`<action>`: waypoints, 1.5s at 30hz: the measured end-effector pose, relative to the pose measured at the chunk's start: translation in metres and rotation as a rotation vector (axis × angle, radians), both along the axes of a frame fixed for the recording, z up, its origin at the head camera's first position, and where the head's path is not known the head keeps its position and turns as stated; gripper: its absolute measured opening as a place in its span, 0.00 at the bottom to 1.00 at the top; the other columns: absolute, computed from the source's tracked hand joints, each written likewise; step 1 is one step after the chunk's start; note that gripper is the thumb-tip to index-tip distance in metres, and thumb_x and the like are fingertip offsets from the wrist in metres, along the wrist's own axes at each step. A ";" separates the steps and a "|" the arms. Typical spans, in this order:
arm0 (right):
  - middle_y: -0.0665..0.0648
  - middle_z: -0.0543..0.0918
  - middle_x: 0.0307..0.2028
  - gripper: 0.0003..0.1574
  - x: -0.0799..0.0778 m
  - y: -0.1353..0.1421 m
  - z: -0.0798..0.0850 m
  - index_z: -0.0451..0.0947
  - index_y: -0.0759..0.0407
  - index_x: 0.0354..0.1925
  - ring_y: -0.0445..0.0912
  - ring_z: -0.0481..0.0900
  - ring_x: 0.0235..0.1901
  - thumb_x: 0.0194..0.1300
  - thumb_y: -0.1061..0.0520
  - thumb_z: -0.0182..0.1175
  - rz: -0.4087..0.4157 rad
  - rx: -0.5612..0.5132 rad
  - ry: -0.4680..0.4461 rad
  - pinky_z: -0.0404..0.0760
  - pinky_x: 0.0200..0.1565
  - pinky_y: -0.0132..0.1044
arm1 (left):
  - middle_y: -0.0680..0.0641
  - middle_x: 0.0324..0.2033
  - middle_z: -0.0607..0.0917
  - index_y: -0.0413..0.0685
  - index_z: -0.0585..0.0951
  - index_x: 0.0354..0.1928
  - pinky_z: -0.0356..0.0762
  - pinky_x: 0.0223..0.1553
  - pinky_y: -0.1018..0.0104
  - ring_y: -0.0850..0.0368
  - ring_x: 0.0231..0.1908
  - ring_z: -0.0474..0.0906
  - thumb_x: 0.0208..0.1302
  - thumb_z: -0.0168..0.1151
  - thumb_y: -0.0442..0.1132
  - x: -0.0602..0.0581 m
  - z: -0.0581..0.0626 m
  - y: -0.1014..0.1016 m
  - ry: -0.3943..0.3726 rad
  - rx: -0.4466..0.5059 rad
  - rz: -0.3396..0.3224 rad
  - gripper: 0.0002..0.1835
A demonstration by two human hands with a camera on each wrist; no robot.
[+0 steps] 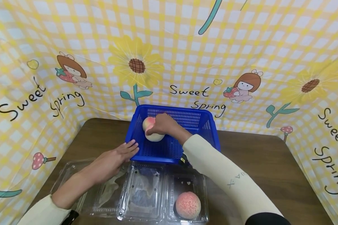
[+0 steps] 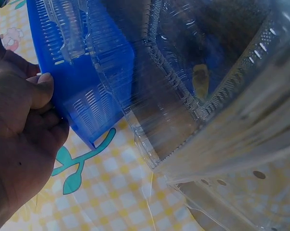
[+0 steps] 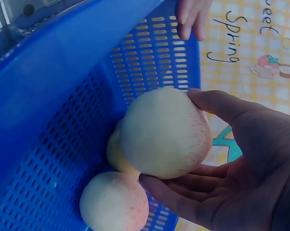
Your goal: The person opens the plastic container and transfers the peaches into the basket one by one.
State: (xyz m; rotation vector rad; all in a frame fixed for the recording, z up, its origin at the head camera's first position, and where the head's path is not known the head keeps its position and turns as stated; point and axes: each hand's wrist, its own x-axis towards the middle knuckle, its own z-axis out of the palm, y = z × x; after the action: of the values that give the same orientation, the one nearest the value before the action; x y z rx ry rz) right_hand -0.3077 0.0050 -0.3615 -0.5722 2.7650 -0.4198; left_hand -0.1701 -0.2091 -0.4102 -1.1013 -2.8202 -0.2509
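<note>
My right hand [image 1: 166, 123] is inside the blue basket [image 1: 173, 160], gripping a pale peach with a pink blush [image 3: 166, 132] between thumb and fingers. Close below that fruit, another peach [image 3: 113, 202] lies in the basket, and a yellowish one [image 3: 115, 153] is partly hidden behind the held one. At the basket's left rim, my left hand [image 1: 114, 161] holds on, with fingertips [image 3: 191, 17] hanging over the inner side. The thumb of this hand shows against the outer side in the left wrist view.
Clear plastic containers [image 1: 142, 192] stand in front of the basket, their lids opened to the left. A pinker peach [image 1: 188, 205] sits in the right compartment. The brown table [image 1: 256, 168] meets yellow checked cloth [image 1: 186, 62] behind the basket.
</note>
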 end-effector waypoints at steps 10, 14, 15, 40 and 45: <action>0.54 0.83 0.36 0.33 0.002 -0.027 -0.015 0.80 0.61 0.44 0.44 0.79 0.28 0.52 0.36 0.68 -0.076 0.068 -0.077 0.78 0.26 0.31 | 0.43 0.69 0.67 0.42 0.70 0.66 0.73 0.60 0.50 0.43 0.69 0.61 0.51 0.62 0.18 0.000 -0.002 0.002 0.007 0.027 -0.003 0.37; 0.53 0.84 0.36 0.32 0.004 -0.035 -0.021 0.81 0.60 0.44 0.43 0.80 0.31 0.52 0.37 0.69 -0.101 0.064 -0.086 0.81 0.32 0.33 | 0.44 0.69 0.67 0.43 0.70 0.66 0.75 0.58 0.51 0.43 0.69 0.61 0.54 0.61 0.19 0.000 -0.002 0.002 -0.003 0.032 0.004 0.35; 0.52 0.84 0.35 0.30 0.005 -0.037 -0.023 0.82 0.58 0.43 0.43 0.80 0.32 0.53 0.37 0.69 -0.101 0.069 -0.080 0.81 0.35 0.33 | 0.44 0.69 0.67 0.43 0.70 0.66 0.75 0.58 0.51 0.43 0.69 0.61 0.54 0.60 0.19 0.000 -0.002 0.002 -0.006 0.033 0.005 0.35; 0.53 0.84 0.40 0.35 0.010 -0.040 -0.037 0.80 0.58 0.49 0.42 0.80 0.32 0.50 0.36 0.71 -0.173 0.037 -0.063 0.83 0.37 0.33 | 0.44 0.69 0.66 0.44 0.70 0.67 0.76 0.57 0.51 0.43 0.70 0.59 0.55 0.60 0.20 0.000 0.000 0.006 -0.035 0.015 0.037 0.34; 0.53 0.83 0.40 0.34 0.010 -0.037 -0.036 0.80 0.58 0.48 0.43 0.79 0.32 0.51 0.38 0.71 -0.122 0.067 -0.081 0.82 0.37 0.33 | 0.44 0.69 0.66 0.44 0.70 0.67 0.78 0.55 0.52 0.42 0.70 0.60 0.53 0.60 0.18 0.000 -0.001 0.003 -0.033 0.019 0.043 0.36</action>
State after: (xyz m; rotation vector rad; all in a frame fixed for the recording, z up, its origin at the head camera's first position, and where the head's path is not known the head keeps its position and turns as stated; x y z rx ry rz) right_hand -0.2976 -0.0317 -0.3975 -0.3641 2.7325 -0.3666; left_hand -0.1700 -0.2064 -0.4109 -1.0403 -2.8608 -0.2942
